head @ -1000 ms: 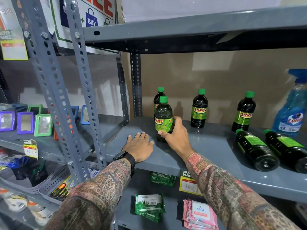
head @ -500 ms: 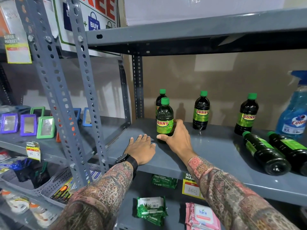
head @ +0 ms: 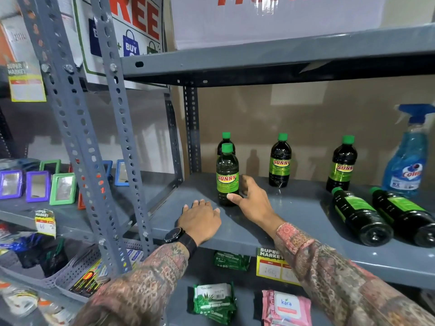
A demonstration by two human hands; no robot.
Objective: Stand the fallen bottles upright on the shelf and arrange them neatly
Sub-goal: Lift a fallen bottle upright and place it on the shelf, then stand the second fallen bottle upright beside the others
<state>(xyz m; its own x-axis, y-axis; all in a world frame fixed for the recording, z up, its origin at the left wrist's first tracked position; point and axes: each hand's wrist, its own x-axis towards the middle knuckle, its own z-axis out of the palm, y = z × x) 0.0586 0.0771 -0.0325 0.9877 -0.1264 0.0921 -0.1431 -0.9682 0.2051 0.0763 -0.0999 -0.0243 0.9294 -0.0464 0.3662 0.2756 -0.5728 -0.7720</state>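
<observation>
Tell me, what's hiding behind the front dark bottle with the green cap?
Behind the front dark bottle with the green cap stands another dark green-capped bottle. Only its cap and shoulders show; its label and base are covered.

A grey perforated-steel shelving rack [head: 70, 109] stands before a plain tan wall [head: 306, 114], with a white red-lettered promotional sign [head: 141, 24] hung behind its uprights (the lettering is cut off at the top) and soft light leaving dim shadows under each grey metal shelf board [head: 270, 60].
</observation>
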